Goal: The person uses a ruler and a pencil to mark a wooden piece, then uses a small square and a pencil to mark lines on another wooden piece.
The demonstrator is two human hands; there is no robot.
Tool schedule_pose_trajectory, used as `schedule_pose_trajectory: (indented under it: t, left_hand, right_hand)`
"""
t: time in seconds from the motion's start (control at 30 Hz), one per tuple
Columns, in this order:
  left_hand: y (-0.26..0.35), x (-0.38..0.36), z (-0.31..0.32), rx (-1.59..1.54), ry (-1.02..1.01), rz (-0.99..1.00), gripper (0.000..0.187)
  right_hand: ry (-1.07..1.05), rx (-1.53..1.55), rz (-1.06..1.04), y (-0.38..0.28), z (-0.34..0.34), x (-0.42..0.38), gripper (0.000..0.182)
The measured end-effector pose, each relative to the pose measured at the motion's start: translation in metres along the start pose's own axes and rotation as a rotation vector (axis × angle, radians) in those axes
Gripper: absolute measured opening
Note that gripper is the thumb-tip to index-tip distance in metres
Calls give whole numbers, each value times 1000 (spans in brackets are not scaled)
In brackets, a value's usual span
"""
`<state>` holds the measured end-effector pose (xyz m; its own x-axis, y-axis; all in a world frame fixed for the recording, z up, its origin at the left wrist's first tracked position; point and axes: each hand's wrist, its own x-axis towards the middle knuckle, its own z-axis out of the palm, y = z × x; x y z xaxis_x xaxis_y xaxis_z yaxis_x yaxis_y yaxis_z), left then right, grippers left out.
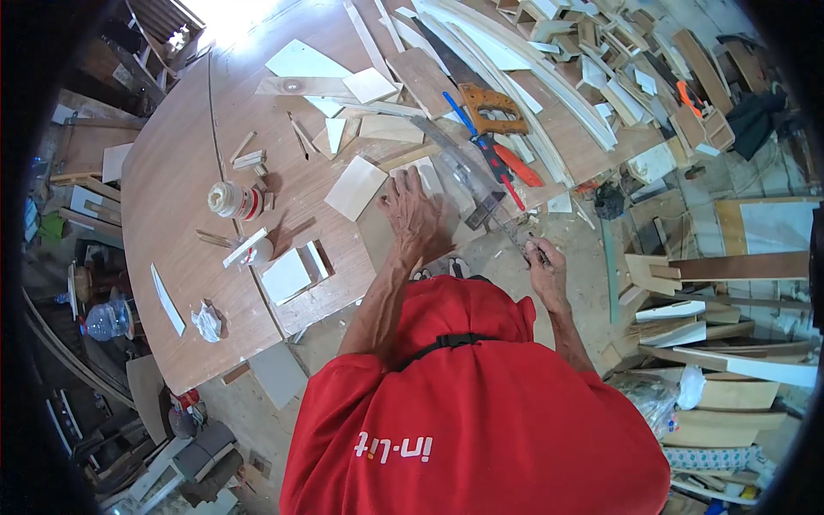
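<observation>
My left hand (409, 210) lies over the front edge of the workbench, fingers stretched out and resting on a pale wooden piece (427, 176). Just left of those fingers is a square pale board (356, 188). In my right hand (547, 262), closed fingers grip the near end of a long grey metal tool (464, 175); motion blurs it, so I cannot tell its kind. It slants up and left across the bench edge. Beyond it rest a handsaw (491, 109) with a wooden handle and a tool with red handles (518, 166).
On the workbench (184, 249) stand an open jar (233, 200), a second container (256, 249) with a stick across it, and a small white box-like piece (292, 272). Crumpled paper (207, 321) lies near the left. Long pale strips (536, 90) and wooden offcuts crowd the far right.
</observation>
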<state>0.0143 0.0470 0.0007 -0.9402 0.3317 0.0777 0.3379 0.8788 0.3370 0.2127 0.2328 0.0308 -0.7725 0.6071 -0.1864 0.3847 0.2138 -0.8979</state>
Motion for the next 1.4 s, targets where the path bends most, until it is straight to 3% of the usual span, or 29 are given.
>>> schedule_pose_trajectory:
  t: [0.07, 0.33, 0.43, 0.5, 0.53, 0.6, 0.73, 0.83, 0.9, 0.97, 1.13, 1.4]
  left_hand:
    - [-5, 2, 9, 6, 9, -8, 95]
    - [18, 0, 2, -28, -15, -89, 92]
    - [5, 1, 17, -187, -98, -65, 95]
    - [-6, -6, 23, -117, 14, 159, 92]
    - [-10, -10, 21, -114, 13, 149, 92]
    - [-15, -17, 17, -379, 106, 282, 87]
    - [-15, -25, 1, -415, 61, 253, 84]
    - [-16, -33, -2, -398, 16, 164, 76]
    - [-19, -38, 4, -120, 40, 141, 59]
    - [-18, -41, 8, -99, 56, 100, 54]
    - [-18, -42, 11, -3, 109, 63, 47]
    - [-18, -44, 3, -154, 120, 37, 57]
  right_hand:
    - [-58, -228, -126, 5, -15, 12, 19]
    - [-129, -208, -137, 21, -42, 52, 23]
    - [-180, -209, -146, 18, -47, 61, 25]
    - [-216, -210, -133, 21, -49, 65, 25]
    - [-248, -209, -152, 24, -49, 67, 25]
    - [-286, -209, -170, 28, -50, 71, 25]
    - [-314, -280, -231, 23, -49, 76, 25]
    - [-335, -310, -198, 16, -50, 78, 24]
    - [-354, -321, -193, 17, -47, 78, 24]
    - [-340, -296, -287, 23, -44, 74, 23]
    - [-418, -284, -153, 16, -37, 45, 23]
    - [-502, -115, 37, 5, -22, 8, 25]
